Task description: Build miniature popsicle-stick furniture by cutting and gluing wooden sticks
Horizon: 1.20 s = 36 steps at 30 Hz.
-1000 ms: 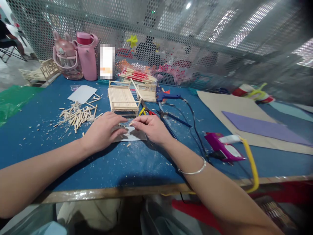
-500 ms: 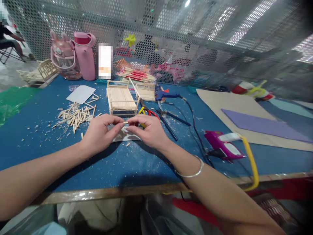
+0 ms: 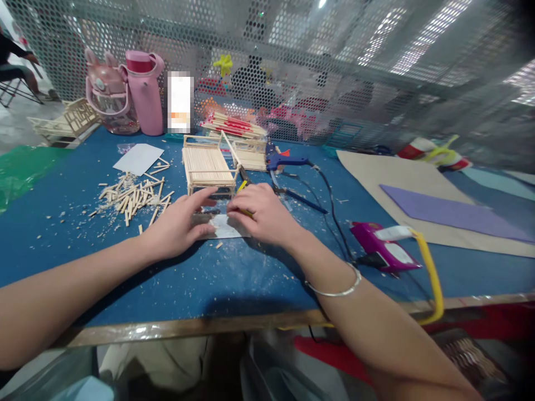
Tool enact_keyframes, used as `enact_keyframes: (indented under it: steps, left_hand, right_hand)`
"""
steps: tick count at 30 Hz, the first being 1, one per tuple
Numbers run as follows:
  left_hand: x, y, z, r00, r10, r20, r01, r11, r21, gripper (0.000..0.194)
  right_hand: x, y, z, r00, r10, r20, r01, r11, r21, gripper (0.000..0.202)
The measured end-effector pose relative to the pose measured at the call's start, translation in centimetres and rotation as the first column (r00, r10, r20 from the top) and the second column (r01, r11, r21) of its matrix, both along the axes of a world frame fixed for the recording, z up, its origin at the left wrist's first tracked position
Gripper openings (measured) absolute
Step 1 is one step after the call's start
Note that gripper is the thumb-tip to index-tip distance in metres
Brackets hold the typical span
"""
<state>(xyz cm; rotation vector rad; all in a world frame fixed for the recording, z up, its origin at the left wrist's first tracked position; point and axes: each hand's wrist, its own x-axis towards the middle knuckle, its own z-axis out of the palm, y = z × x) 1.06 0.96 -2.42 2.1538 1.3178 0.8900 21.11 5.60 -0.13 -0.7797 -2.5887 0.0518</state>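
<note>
My left hand (image 3: 178, 227) rests near the table's middle, thumb and fingers apart, with nothing visible between them. Closed fingers of my right hand (image 3: 263, 214) lie over the yellow-and-red-handled pliers (image 3: 243, 185), which they mostly hide. Below both hands is a small pale sheet (image 3: 225, 227), partly covered. Just beyond stands a miniature bed-like frame of thin wooden sticks (image 3: 209, 164). Cut stick pieces (image 3: 134, 197) are heaped beyond my left hand. Blue-handled pliers (image 3: 307, 201) extend from behind my right hand.
A blue glue gun (image 3: 288, 160) with a black cord lies beyond my right hand. Farther right are a purple device (image 3: 384, 248) with a yellow strap and a purple sheet (image 3: 451, 214). Pink bottles (image 3: 146, 100) stand at the back left against a perforated metal screen (image 3: 301, 83).
My hands have parted; the short stick piece pinched between them is out of sight. The left fingers have spread. My right hand has moved forward and closed over the pliers' handles.
</note>
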Motion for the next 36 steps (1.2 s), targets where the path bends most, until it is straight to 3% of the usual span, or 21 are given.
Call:
enact_keyframes:
  steps: [2,4,9,13,19,23,28,32,36]
  left_hand:
    - [-0.1,0.4,-0.4,0.991,-0.069,-0.117,0.068,0.998,-0.007,0.076]
    - [-0.1,0.6,-0.5,0.973,-0.104,-0.208,0.098,0.994,-0.04,0.079]
    - [0.0,0.8,-0.1,0.952,-0.11,-0.286,0.092,0.993,-0.075,0.083]
    - [0.0,0.7,0.2,0.944,-0.105,-0.314,0.083,0.993,-0.085,0.081]
    - [0.2,0.7,0.4,0.938,-0.088,-0.335,0.06,0.994,-0.095,0.082]
    - [0.2,0.7,0.3,0.94,-0.096,-0.328,0.069,0.993,-0.093,0.078]
    - [0.0,0.7,0.1,0.941,-0.079,-0.328,0.057,0.996,-0.075,0.078]
    - [0.1,0.6,0.1,0.943,-0.085,-0.321,0.064,0.995,-0.074,0.075]
    - [0.1,0.7,0.2,0.934,-0.083,-0.347,0.062,0.996,-0.071,0.075]
  right_hand:
    - [0.2,0.5,-0.5,0.992,0.001,0.126,0.001,1.0,-0.015,0.014]
    - [0.0,0.9,-1.2,0.984,0.005,0.178,-0.004,1.0,-0.001,0.015]
    - [-0.7,1.4,-2.2,0.987,0.027,0.158,-0.037,0.998,0.059,0.018]
    - [-0.3,1.2,-1.9,0.975,0.055,0.215,-0.072,0.995,0.07,0.022]
    - [-0.8,1.1,-1.7,0.969,0.013,0.247,-0.062,0.98,0.19,0.026]
    - [-0.6,1.2,-1.6,0.955,0.064,0.289,-0.101,0.988,0.114,0.022]
    - [-0.6,0.9,-1.6,0.969,0.03,0.247,-0.073,0.984,0.163,0.024]
    - [-0.6,0.4,-1.3,0.946,0.073,0.316,-0.109,0.989,0.099,0.023]
    - [-0.6,0.5,-1.2,0.959,0.043,0.28,-0.073,0.993,0.098,0.025]
